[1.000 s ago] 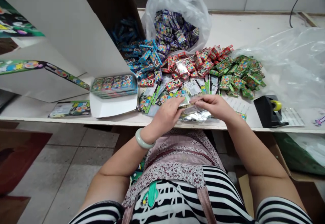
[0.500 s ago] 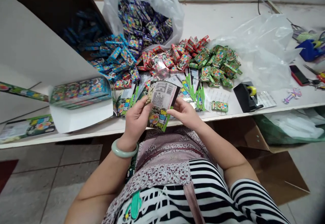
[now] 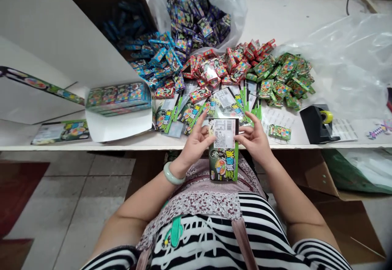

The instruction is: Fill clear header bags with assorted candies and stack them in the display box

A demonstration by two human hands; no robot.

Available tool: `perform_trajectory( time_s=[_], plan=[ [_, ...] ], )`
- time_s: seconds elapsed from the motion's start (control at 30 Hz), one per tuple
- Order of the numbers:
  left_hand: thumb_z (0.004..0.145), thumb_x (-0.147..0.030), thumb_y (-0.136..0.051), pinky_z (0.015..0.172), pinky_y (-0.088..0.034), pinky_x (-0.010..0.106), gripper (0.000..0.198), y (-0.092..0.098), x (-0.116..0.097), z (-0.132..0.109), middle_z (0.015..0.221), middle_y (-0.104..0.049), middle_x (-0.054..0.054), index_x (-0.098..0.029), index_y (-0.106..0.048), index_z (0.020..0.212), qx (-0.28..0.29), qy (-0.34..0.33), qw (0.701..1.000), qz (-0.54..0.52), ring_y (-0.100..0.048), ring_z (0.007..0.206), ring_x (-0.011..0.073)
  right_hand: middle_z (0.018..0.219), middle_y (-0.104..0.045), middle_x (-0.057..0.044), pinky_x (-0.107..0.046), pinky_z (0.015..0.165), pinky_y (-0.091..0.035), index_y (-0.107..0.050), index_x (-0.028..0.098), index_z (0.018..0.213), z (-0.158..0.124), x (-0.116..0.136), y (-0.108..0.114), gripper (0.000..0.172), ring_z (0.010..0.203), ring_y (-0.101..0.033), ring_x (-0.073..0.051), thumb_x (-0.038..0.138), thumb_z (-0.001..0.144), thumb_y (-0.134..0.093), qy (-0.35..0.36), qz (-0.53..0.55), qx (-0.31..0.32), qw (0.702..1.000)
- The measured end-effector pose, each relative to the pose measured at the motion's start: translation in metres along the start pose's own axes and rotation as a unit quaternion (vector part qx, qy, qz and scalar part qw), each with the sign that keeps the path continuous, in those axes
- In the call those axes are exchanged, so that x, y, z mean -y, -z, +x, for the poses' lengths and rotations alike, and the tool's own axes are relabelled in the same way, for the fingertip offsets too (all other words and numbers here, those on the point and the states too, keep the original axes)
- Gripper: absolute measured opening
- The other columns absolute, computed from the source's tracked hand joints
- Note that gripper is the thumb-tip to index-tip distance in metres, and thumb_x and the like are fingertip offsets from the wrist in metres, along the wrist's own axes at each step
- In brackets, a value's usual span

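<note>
Between my two hands, over the table's front edge, is a flat printed candy packet [image 3: 223, 159] with a white label on its upper part. My left hand [image 3: 197, 141] pinches its left edge between thumb and fingers. On the opposite edge, my right hand [image 3: 252, 137] grips it the same way, forefinger raised. Just beyond my hands lie several similar flat packets [image 3: 165, 117] on the table. Behind them are heaps of small red boxes [image 3: 214, 68], green boxes [image 3: 286, 74] and blue boxes [image 3: 159, 57].
A clear bag [image 3: 239, 12] of purple boxes [image 3: 196, 21] stands at the back. To the left, an open white display carton [image 3: 122, 127] holds rows of small boxes. A black tape dispenser [image 3: 314, 125] sits right, near a crumpled plastic bag [image 3: 346, 65]. Cardboard boxes [image 3: 352, 229] are below.
The packet has come down toward my body and turned from tilted to straight. My hands now hold its two side edges. The view has shifted left.
</note>
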State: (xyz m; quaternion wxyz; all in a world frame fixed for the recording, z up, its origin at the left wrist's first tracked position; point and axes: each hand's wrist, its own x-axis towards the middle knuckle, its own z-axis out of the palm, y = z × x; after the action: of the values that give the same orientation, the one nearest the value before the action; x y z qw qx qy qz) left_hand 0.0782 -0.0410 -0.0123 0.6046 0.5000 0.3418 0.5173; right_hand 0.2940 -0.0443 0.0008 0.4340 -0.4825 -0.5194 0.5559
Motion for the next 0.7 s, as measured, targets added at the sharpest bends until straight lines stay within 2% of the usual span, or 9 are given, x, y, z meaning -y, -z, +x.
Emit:
perform_trajectory(
  time_s=[0.2,0.3,0.4,0.43,0.5,0.53,0.6,0.67,0.7],
  plan=[
    [0.085,-0.029,-0.076,0.085,-0.059,0.029,0.069,0.004,-0.021,-0.008,0.103,-0.072,0.003,-0.034,-0.043,0.145,0.072,0.017,0.997,0.012,-0.070,0.092,0.0160,0.100,-0.068,0.000,-0.033,0.075,-0.061,-0.043,0.034,0.141,-0.011,0.017,0.003,0.064,0.079,-0.068,-0.014,0.036,0.084,-0.073,0.034,-0.006,0.044,0.998],
    [0.086,-0.030,-0.075,0.079,-0.059,0.027,0.057,0.004,-0.036,-0.016,0.103,-0.071,0.005,-0.029,-0.051,0.137,0.106,0.034,0.993,0.028,-0.070,0.090,0.0159,0.088,-0.067,0.002,-0.029,0.066,-0.058,-0.052,0.031,0.129,-0.020,0.025,0.007,0.047,0.072,-0.065,-0.013,0.037,0.087,-0.071,0.041,-0.035,0.075,0.996],
    [0.090,-0.038,-0.070,0.078,-0.059,0.028,0.031,-0.001,-0.046,-0.020,0.101,-0.072,0.006,-0.024,-0.065,0.117,0.058,0.008,0.996,0.071,-0.070,0.089,0.0158,0.078,-0.065,0.002,-0.026,0.057,-0.053,-0.061,0.027,0.108,-0.023,0.034,0.009,0.020,0.064,-0.060,-0.012,0.038,0.092,-0.064,0.059,-0.091,0.085,0.990],
    [0.092,-0.039,-0.067,0.082,-0.059,0.029,0.023,-0.003,-0.049,-0.019,0.101,-0.072,0.006,-0.022,-0.068,0.107,0.025,-0.013,0.995,0.094,-0.070,0.092,0.0162,0.080,-0.066,0.001,-0.026,0.059,-0.053,-0.063,0.025,0.101,-0.022,0.038,0.009,0.014,0.067,-0.061,-0.012,0.037,0.093,-0.063,0.080,-0.112,0.072,0.988],
    [0.094,-0.038,-0.065,0.091,-0.057,0.032,0.020,-0.009,-0.054,-0.015,0.102,-0.074,0.007,-0.019,-0.070,0.089,-0.026,-0.048,0.990,0.127,-0.069,0.098,0.0168,0.087,-0.067,-0.002,-0.025,0.061,-0.052,-0.065,0.023,0.088,-0.017,0.045,0.008,0.013,0.078,-0.062,-0.014,0.035,0.091,-0.065,0.116,-0.138,0.044,0.983],
    [0.094,-0.036,-0.065,0.093,-0.057,0.033,0.019,-0.011,-0.056,-0.013,0.101,-0.075,0.006,-0.019,-0.070,0.088,-0.035,-0.054,0.990,0.128,-0.070,0.099,0.0168,0.089,-0.066,-0.003,-0.024,0.060,-0.051,-0.065,0.022,0.086,-0.014,0.048,0.008,0.013,0.081,-0.062,-0.014,0.035,0.089,-0.067,0.120,-0.131,0.038,0.983],
    [0.092,-0.032,-0.067,0.088,-0.058,0.032,0.015,-0.014,-0.059,-0.008,0.097,-0.076,0.005,-0.020,-0.070,0.100,-0.030,-0.042,0.992,0.111,-0.071,0.094,0.0162,0.089,-0.065,-0.002,-0.022,0.055,-0.050,-0.064,0.024,0.096,-0.008,0.052,0.008,0.017,0.080,-0.062,-0.014,0.035,0.085,-0.072,0.096,-0.085,0.045,0.991],
    [0.091,-0.029,-0.068,0.084,-0.059,0.031,0.023,-0.014,-0.061,-0.006,0.094,-0.077,0.005,-0.021,-0.069,0.113,-0.022,-0.029,0.994,0.108,-0.072,0.090,0.0157,0.087,-0.064,-0.001,-0.022,0.052,-0.050,-0.062,0.027,0.109,-0.005,0.054,0.008,0.029,0.076,-0.061,-0.014,0.036,0.084,-0.074,0.065,-0.055,0.065,0.994],
    [0.091,-0.029,-0.068,0.084,-0.059,0.031,0.023,-0.014,-0.061,-0.006,0.095,-0.077,0.005,-0.021,-0.070,0.112,-0.019,-0.030,0.992,0.119,-0.072,0.090,0.0159,0.087,-0.064,-0.001,-0.023,0.053,-0.051,-0.062,0.027,0.109,-0.005,0.054,0.009,0.029,0.077,-0.062,-0.015,0.036,0.084,-0.073,0.066,-0.065,0.068,0.993]
  ],
)
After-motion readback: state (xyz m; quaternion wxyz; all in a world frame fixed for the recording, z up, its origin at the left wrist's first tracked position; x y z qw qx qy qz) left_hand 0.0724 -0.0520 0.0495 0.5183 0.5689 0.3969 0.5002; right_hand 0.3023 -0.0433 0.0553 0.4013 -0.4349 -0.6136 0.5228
